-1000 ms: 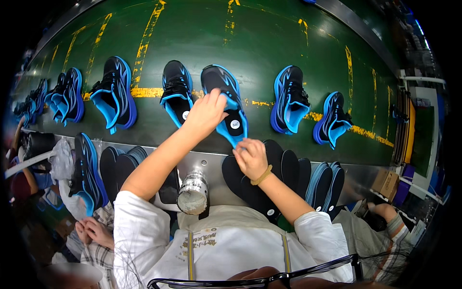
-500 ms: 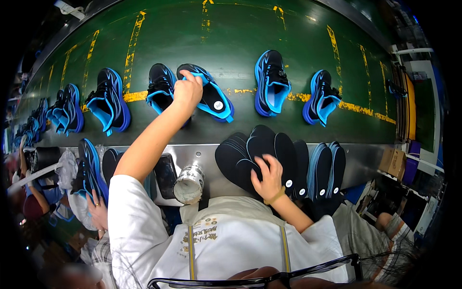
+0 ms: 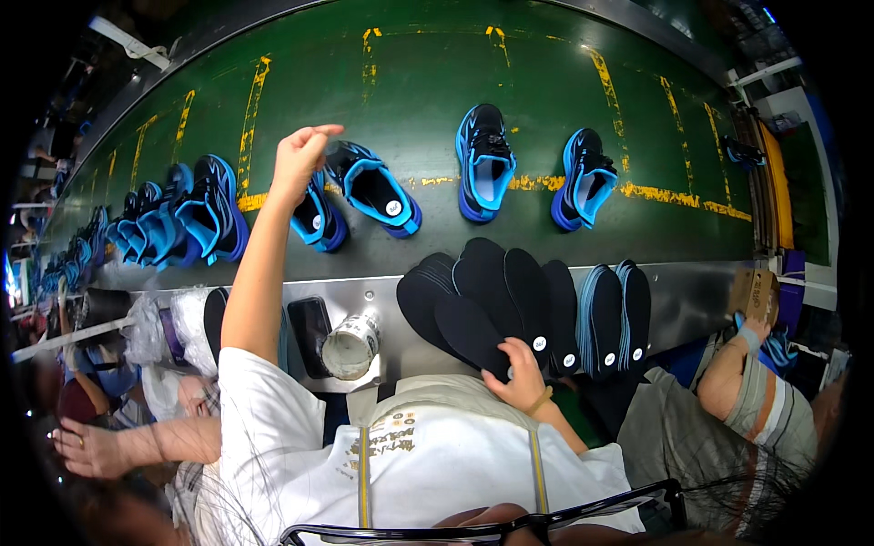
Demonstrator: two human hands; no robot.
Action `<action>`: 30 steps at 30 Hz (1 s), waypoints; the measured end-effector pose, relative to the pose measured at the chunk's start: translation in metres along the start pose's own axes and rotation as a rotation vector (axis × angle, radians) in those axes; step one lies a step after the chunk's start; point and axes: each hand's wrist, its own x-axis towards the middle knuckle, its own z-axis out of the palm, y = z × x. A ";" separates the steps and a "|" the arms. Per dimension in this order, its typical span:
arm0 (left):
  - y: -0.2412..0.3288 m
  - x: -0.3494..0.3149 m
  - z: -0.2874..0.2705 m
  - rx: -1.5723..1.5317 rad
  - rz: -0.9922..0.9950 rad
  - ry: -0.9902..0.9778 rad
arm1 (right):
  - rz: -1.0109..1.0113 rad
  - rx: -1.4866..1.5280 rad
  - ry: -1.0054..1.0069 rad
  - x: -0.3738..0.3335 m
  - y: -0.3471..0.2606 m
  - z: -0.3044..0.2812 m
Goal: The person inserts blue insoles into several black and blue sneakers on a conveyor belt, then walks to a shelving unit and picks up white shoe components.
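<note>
My left hand [image 3: 305, 159] is over the green surface, above a black and blue sneaker [image 3: 320, 223] that my wrist partly covers. Its index finger points right, the other fingers are curled, and I see nothing in it. Right beside stands the other sneaker [image 3: 376, 191], a white round sticker showing on the insole inside. My right hand [image 3: 519, 375] pinches the heel end of a black insole [image 3: 469, 329]. That insole lies at a slant over a fanned pile of black insoles [image 3: 484, 273] on the metal ledge.
On the metal ledge [image 3: 692, 284] lie a dark phone [image 3: 310, 335], a whitish-stained cup [image 3: 350, 348] and stacked insoles [image 3: 599, 318]. More sneakers [image 3: 487, 164] stand right and left on the green table [image 3: 428, 91]. Co-workers sit at both sides; a bare forearm [image 3: 137, 446] reaches in at left.
My left hand has come out of the right sneaker of the pair and moved left and up. My right hand has closed on an insole. A co-worker's sneaker has left the ledge at left.
</note>
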 end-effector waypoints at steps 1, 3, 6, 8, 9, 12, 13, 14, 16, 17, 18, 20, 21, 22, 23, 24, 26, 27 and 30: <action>0.005 -0.001 0.006 -0.203 0.054 0.039 | -0.006 0.159 0.060 0.003 -0.006 -0.012; 0.009 -0.001 0.029 -0.059 -0.027 -0.020 | -0.081 0.080 0.157 0.022 -0.005 -0.035; 0.001 0.000 0.084 0.316 0.121 -0.198 | -0.100 -0.114 0.260 0.064 -0.008 -0.067; -0.006 0.003 0.116 0.398 0.136 -0.289 | -0.155 -0.109 0.358 0.090 -0.011 -0.081; -0.011 0.007 0.127 0.554 0.165 -0.291 | -0.207 -0.120 0.418 0.103 -0.016 -0.087; -0.009 0.014 0.168 0.795 0.256 -0.239 | -0.199 -0.137 0.499 0.132 -0.009 -0.100; -0.006 0.013 0.172 0.870 0.365 -0.228 | -0.223 -0.178 0.499 0.140 -0.009 -0.102; -0.007 0.017 0.175 0.958 0.474 -0.272 | -0.246 -0.218 0.498 0.147 -0.010 -0.104; -0.019 0.028 0.178 1.043 0.688 -0.257 | -0.277 -0.246 0.466 0.161 -0.020 -0.106; -0.024 0.036 0.179 1.042 0.690 -0.253 | -0.302 -0.264 0.436 0.168 -0.023 -0.105; -0.030 0.045 0.180 0.941 0.590 -0.287 | -0.323 -0.295 0.402 0.175 -0.025 -0.102; -0.015 0.052 0.188 0.774 0.338 -0.317 | -0.315 -0.374 0.316 0.187 -0.024 -0.099; -0.015 0.056 0.191 0.771 0.346 -0.325 | -0.312 -0.415 0.277 0.194 -0.020 -0.095; -0.013 0.061 0.197 0.744 0.231 -0.340 | -0.304 -0.432 0.253 0.201 -0.011 -0.089; -0.011 0.066 0.202 0.715 0.118 -0.354 | -0.310 -0.470 0.235 0.208 -0.002 -0.083; -0.014 0.069 0.204 0.589 0.018 -0.382 | -0.269 -0.539 0.187 0.215 0.007 -0.074; -0.040 0.074 0.205 0.354 -0.120 -0.412 | -0.182 -0.639 0.062 0.230 0.025 -0.051; -0.041 0.070 0.206 0.237 -0.170 -0.404 | -0.124 -0.672 -0.007 0.236 0.033 -0.042; -0.043 0.063 0.204 0.219 -0.151 -0.356 | -0.026 -0.580 0.014 0.246 0.033 -0.019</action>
